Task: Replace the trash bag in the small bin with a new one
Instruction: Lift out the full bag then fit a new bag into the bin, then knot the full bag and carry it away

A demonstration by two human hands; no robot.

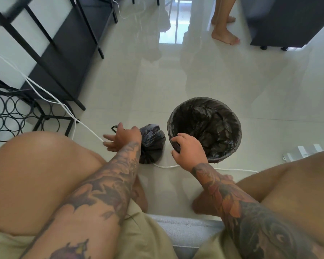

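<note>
A small round bin (230,146) stands on the pale tiled floor, lined with a crumpled black trash bag (206,120) folded over its rim. My right hand (187,150) grips the near left rim of the bin, fingers curled over the bag's edge. To the left of the bin a tied, full black trash bag (153,141) sits on the floor. My left hand (122,137) rests against that bag's left side with its fingers spread and straight. A black loop, maybe the bag's handle, shows just behind this hand.
A white cable (51,96) runs across the floor past my left hand and under the bin. Black metal shelving (64,53) and a wire rack (9,116) stand at the left. Another person's bare feet (224,34) are at the back, beside a dark cabinet (288,21). My knees frame the view.
</note>
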